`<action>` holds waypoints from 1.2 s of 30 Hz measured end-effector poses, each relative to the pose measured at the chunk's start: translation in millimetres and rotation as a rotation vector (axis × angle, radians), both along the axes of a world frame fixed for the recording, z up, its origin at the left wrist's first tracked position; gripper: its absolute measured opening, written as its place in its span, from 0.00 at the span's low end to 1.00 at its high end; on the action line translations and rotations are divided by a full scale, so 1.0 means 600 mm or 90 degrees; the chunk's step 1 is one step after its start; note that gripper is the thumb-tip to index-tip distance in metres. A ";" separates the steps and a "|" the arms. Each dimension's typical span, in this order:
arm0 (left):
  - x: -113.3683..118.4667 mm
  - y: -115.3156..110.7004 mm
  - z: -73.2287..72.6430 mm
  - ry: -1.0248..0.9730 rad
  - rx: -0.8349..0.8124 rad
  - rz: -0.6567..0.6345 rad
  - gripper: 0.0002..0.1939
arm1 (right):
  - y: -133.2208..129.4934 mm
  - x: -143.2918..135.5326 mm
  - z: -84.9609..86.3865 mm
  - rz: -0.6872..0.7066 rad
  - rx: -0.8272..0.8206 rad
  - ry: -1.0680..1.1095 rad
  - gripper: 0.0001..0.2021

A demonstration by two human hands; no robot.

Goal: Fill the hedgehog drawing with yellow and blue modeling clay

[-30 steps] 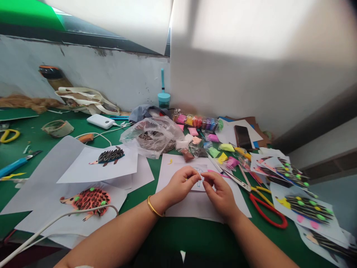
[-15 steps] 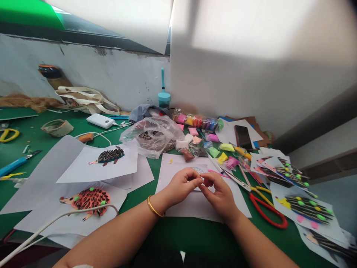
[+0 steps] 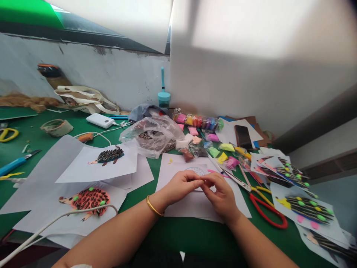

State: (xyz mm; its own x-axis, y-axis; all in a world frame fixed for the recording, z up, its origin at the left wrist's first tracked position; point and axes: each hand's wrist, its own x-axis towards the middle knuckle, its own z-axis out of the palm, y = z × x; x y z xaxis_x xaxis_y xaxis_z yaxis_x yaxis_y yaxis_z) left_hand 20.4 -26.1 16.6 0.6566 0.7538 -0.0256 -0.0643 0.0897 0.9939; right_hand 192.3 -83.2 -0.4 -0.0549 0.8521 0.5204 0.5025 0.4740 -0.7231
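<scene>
Over a white sheet of paper (image 3: 181,206), my left hand (image 3: 185,184) and my right hand (image 3: 219,190) meet at their fingertips. The fingers of both are pinched together, and whatever lies between them is hidden. Just beyond the fingers, a smaller sheet carries a drawn oval with blue marks (image 3: 196,171), partly covered by my hands. A thin pink strip (image 3: 216,172) lies right of the drawing. Near the paper's upper left corner is a small yellow piece (image 3: 170,161).
Red-handled scissors (image 3: 267,212) lie right of the paper. Behind it are a plastic bag of sunflower seeds (image 3: 156,137) and several clay packets (image 3: 214,151). Seed hedgehog pictures (image 3: 90,201) lie on the left, more (image 3: 306,208) on the right. A white cable (image 3: 64,216) crosses the left side.
My hands have drawn slightly closer and lower, the fingers more closed against each other. More of the drawn oval shows behind them.
</scene>
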 end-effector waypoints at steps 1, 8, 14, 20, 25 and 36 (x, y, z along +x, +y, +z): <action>0.001 0.000 -0.001 -0.008 -0.014 0.008 0.16 | 0.000 -0.001 0.000 -0.001 -0.002 -0.007 0.09; 0.003 0.001 -0.010 -0.006 -0.073 0.063 0.17 | 0.003 0.000 -0.005 -0.001 0.005 -0.025 0.13; 0.001 0.002 -0.003 0.040 0.048 0.072 0.15 | 0.003 0.001 -0.005 -0.005 -0.019 -0.023 0.14; 0.004 0.000 -0.006 0.024 -0.008 0.064 0.17 | 0.004 0.002 -0.010 -0.012 -0.007 -0.025 0.13; 0.004 0.000 -0.002 0.074 0.111 0.085 0.12 | 0.005 0.001 -0.005 -0.003 -0.016 -0.027 0.13; 0.003 -0.001 -0.004 0.100 0.081 0.079 0.12 | 0.002 0.005 -0.004 0.000 -0.008 -0.039 0.05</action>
